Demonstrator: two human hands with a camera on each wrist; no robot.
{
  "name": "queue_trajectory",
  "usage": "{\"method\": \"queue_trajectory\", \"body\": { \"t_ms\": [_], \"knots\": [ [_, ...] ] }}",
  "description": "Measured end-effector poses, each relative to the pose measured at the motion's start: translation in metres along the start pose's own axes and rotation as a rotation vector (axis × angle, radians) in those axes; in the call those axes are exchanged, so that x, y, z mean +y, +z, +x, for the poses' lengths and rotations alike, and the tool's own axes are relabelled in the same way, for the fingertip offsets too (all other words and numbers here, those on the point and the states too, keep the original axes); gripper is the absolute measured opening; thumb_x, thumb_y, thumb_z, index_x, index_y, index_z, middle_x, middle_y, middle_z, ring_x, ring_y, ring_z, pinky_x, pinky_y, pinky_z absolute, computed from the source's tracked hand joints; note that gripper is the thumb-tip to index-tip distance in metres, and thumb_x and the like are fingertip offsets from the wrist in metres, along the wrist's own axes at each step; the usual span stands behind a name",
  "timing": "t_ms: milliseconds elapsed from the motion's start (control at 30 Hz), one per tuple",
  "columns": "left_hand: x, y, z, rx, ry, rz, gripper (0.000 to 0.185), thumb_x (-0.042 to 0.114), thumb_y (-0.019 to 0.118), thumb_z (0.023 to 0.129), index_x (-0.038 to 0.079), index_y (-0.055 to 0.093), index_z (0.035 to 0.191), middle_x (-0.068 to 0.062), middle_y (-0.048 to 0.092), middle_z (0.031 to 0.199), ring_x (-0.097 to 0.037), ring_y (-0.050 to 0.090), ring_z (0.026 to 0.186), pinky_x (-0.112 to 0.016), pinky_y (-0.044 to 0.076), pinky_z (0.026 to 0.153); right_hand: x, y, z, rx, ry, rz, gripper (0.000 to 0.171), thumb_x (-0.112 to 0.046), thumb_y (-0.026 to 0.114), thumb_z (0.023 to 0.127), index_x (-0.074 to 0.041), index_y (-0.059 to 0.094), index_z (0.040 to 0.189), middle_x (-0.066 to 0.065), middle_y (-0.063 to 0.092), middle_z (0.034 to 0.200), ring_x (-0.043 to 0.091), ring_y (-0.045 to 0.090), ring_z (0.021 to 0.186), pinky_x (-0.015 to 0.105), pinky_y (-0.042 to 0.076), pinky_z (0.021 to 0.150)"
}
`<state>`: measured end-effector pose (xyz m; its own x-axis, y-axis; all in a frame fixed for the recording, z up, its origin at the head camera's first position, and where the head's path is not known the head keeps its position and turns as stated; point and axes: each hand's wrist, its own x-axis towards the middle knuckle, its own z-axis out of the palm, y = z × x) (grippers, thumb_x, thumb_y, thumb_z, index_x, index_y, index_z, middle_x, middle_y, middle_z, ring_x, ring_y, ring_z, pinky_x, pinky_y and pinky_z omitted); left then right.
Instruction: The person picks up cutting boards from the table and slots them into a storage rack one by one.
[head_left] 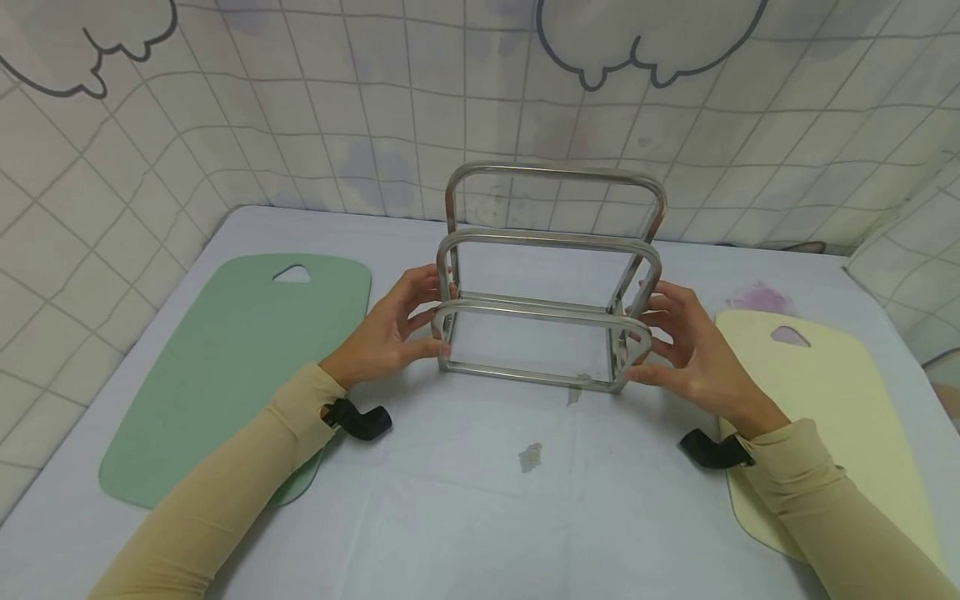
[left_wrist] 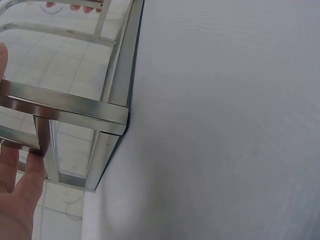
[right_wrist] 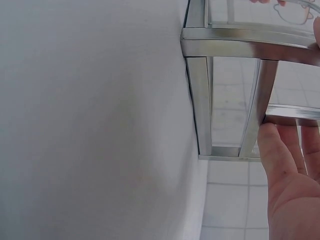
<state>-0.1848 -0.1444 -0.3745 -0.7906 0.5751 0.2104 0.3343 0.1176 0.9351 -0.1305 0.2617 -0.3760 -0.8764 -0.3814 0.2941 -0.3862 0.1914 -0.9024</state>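
Note:
A silver metal rack [head_left: 555,240] with three upright loops, rising in steps toward the back, stands on the white-covered table. My left hand [head_left: 382,333] grips its left side, the thumb at the front loop and the fingers farther back. On the opposite side my right hand [head_left: 693,358] holds the rack the same way, thumb in front. In the left wrist view, fingers [left_wrist: 31,180] touch a side bar of the rack [left_wrist: 65,102]. The right wrist view has fingertips [right_wrist: 272,137] against the rack's side frame [right_wrist: 230,45], near the base corner.
To the left lies a green cutting board [head_left: 247,375], partly under the left forearm. A cream cutting board [head_left: 840,392] lies on the right beneath the right forearm. Grey patches [head_left: 530,457] mark the table cover in front of the rack. A tile-patterned wall covering [head_left: 375,125] rises behind.

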Motion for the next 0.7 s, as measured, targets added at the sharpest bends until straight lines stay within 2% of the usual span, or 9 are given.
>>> {"method": "queue_trajectory", "body": {
  "t_ms": [467, 700],
  "knots": [
    [-0.0017, -0.0016, 0.0022, -0.004, -0.001, 0.011, 0.090, -0.007, 0.079, 0.085, 0.007, 0.026, 0.158, -0.026, 0.041, 0.155, -0.035, 0.039, 0.151, -0.052, 0.037, 0.125, 0.0020, -0.0031, 0.0030, -0.015, 0.009, -0.027, 0.104, 0.021, 0.080, 0.073, -0.009, 0.028, 0.158, 0.006, 0.052, 0.142, 0.004, 0.057, 0.125, 0.012, 0.050, 0.103],
    [-0.0025, -0.0026, 0.0038, -0.004, 0.003, 0.017, 0.091, -0.007, 0.079, 0.085, 0.006, 0.026, 0.158, -0.026, 0.040, 0.155, -0.035, 0.039, 0.151, -0.052, 0.036, 0.125, 0.0020, -0.0032, 0.0048, -0.008, 0.004, -0.009, 0.104, 0.022, 0.080, 0.072, -0.009, 0.029, 0.157, -0.004, 0.054, 0.138, 0.005, 0.058, 0.123, 0.013, 0.053, 0.099]
  ]
}}
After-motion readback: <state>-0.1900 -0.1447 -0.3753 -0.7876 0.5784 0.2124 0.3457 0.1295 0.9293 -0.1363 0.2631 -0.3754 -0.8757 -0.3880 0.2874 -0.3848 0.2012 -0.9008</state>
